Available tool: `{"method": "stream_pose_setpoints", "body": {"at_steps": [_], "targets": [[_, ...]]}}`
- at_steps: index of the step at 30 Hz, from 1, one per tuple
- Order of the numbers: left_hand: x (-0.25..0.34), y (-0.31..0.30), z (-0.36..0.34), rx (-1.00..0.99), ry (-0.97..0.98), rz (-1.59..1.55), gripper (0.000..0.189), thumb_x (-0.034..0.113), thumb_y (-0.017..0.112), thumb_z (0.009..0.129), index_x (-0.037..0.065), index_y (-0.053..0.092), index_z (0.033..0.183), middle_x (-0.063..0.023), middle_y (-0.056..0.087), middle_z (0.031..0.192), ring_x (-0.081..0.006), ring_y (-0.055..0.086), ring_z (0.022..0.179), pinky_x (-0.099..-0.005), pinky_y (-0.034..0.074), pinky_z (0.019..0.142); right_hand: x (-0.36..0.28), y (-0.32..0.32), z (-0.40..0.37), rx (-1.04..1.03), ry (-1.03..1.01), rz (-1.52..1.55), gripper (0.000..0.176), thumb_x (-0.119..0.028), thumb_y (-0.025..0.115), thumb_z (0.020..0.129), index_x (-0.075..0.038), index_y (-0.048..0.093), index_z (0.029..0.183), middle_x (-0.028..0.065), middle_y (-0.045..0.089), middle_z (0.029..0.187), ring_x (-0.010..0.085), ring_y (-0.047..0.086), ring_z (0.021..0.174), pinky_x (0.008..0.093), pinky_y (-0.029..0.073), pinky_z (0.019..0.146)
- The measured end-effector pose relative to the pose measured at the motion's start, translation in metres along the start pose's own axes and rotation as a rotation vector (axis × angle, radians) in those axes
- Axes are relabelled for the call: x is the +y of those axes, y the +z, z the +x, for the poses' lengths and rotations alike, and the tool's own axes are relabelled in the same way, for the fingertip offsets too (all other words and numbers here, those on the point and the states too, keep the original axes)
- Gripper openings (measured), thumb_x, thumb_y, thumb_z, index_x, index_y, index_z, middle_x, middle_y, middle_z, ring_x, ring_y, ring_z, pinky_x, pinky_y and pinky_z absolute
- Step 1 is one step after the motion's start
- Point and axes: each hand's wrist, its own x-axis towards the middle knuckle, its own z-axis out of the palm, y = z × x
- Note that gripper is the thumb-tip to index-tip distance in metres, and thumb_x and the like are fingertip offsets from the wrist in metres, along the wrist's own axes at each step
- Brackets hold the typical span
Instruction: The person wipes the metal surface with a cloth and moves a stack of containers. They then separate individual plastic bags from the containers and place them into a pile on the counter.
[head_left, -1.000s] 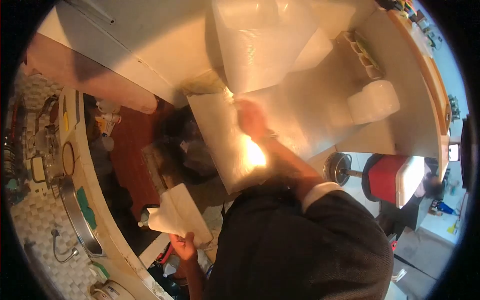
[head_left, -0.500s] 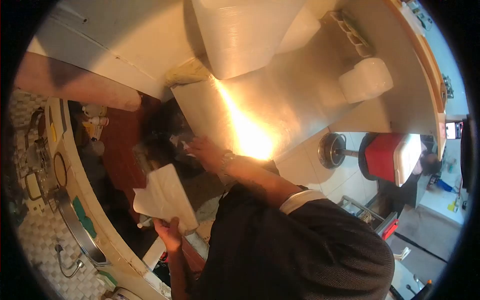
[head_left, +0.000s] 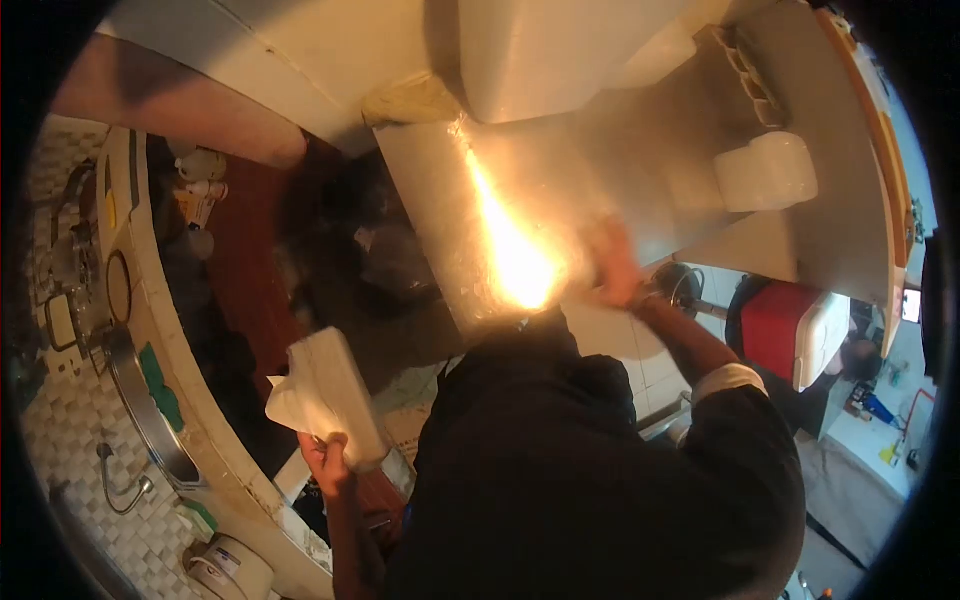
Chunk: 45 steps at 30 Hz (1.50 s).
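Note:
My left hand (head_left: 328,462) is closed around the lower edge of a white paper pack (head_left: 338,395), with the thumb on its face. A loose white flap sticks out from the pack's left side. My right hand (head_left: 612,265) is over the near edge of a shiny metal tabletop (head_left: 640,175), its fingers smeared by motion. Whether it holds anything is hidden by the blur. Strong glare covers part of the tabletop near this hand. A dark plastic bag (head_left: 395,260) lies left of the tabletop, between the two hands.
A large white tub (head_left: 540,65) and a smaller white container (head_left: 770,172) stand on the tabletop. To the right sits a red and white cooler (head_left: 780,335). A counter with a metal sink (head_left: 150,420) runs along the left. The floor (head_left: 245,270) there is reddish.
My right hand has swung from beside the dark bag on the left to the tabletop's near edge on the right. The left hand keeps the pack in about the same place.

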Motion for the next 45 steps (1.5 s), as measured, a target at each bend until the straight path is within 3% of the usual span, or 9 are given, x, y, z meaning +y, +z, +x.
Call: {"method": "stream_pose_setpoints", "body": {"at_steps": [2,5,7,16,22,28,35,40,45], "targets": [[-0.001,0.019,0.003,0.033,0.02,-0.096,0.068,0.004,0.054,0.084,-0.002,0.039,0.151,-0.0179,0.055,0.141,-0.029,0.058,0.126,-0.0394,0.044,0.109,-0.089,0.008,0.031,-0.346,-0.223,0.235,0.108,-0.05,0.095,0.063,-0.005,0.047,0.149,0.0252,0.031,0.163,0.0497,0.031,0.148,0.0616,0.022,0.122],[-0.001,0.042,0.008,0.03,0.019,-0.159,0.074,-0.003,0.054,0.08,-0.002,0.037,0.152,-0.0171,0.054,0.144,-0.0283,0.055,0.131,-0.0392,0.041,0.112,-0.153,0.127,0.066,-0.121,-0.518,-0.028,0.067,-0.027,0.082,0.078,-0.007,0.06,0.138,0.0187,0.049,0.153,0.0387,0.042,0.144,0.0566,0.033,0.119],[0.001,0.053,0.01,0.033,-0.011,-0.201,0.077,-0.007,0.056,0.077,-0.002,0.038,0.152,-0.0152,0.054,0.144,-0.0274,0.053,0.134,-0.0386,0.038,0.115,-0.201,0.128,0.098,-0.356,-0.645,-0.011,0.052,-0.028,0.076,0.081,-0.007,0.067,0.128,0.0158,0.055,0.145,0.0325,0.046,0.14,0.0497,0.037,0.117],[0.01,0.053,-0.013,0.063,-0.004,-0.24,0.074,-0.005,0.057,0.079,-0.002,0.04,0.151,-0.0145,0.055,0.143,-0.0269,0.054,0.134,-0.0388,0.037,0.115,-0.236,0.155,0.115,-0.934,-0.682,-0.391,0.029,-0.027,0.069,0.088,-0.012,0.079,0.11,0.0149,0.066,0.13,0.0278,0.068,0.114,0.0397,0.057,0.089],[-0.031,0.033,-0.065,0.253,0.034,-0.395,0.073,-0.004,0.056,0.081,-0.002,0.039,0.151,-0.0174,0.054,0.144,-0.03,0.054,0.134,-0.0416,0.039,0.115,-0.244,0.174,0.119,-0.89,-0.495,-0.445,0.041,-0.03,0.068,0.091,-0.013,0.073,0.128,0.0173,0.064,0.14,0.0291,0.065,0.123,0.0417,0.048,0.106],[-0.067,0.042,-0.109,0.524,-0.111,-0.515,0.072,-0.005,0.056,0.082,-0.001,0.037,0.152,-0.0182,0.052,0.147,-0.032,0.055,0.132,-0.0436,0.044,0.112,-0.271,0.135,0.172,-1.36,-0.456,-0.574,0.052,-0.035,0.064,0.097,-0.015,0.06,0.145,0.0179,0.064,0.14,0.0329,0.057,0.133,0.0511,0.04,0.111],[-0.061,0.053,-0.102,0.455,-0.051,-0.535,0.072,-0.005,0.057,0.083,-0.002,0.037,0.151,-0.0193,0.051,0.146,-0.0322,0.055,0.132,-0.0436,0.044,0.112,-0.252,0.113,0.25,-0.345,-0.364,0.054,0.072,-0.045,0.07,0.088,-0.003,0.053,0.144,0.0319,0.044,0.153,0.0455,0.05,0.136,0.0536,0.04,0.112],[-0.037,0.055,-0.11,0.51,-0.115,-0.315,0.071,-0.002,0.058,0.083,-0.004,0.037,0.15,-0.019,0.051,0.146,-0.0312,0.054,0.132,-0.0429,0.042,0.113,-0.179,0.077,0.38,-0.144,-0.114,-0.277,0.072,-0.046,0.062,0.096,-0.022,0.038,0.16,0.0206,0.024,0.168,0.0428,0.031,0.151,0.0593,0.023,0.124],[-0.039,0.07,-0.117,0.507,-0.045,-0.359,0.072,0.002,0.058,0.081,-0.004,0.037,0.15,-0.0197,0.053,0.141,-0.0304,0.059,0.123,-0.0418,0.048,0.107,-0.128,0.084,0.406,-0.251,0.034,-0.302,0.06,-0.031,0.064,0.094,-0.024,0.049,0.152,0.0197,0.05,0.145,0.04,0.055,0.127,0.0456,0.045,0.111]]}}
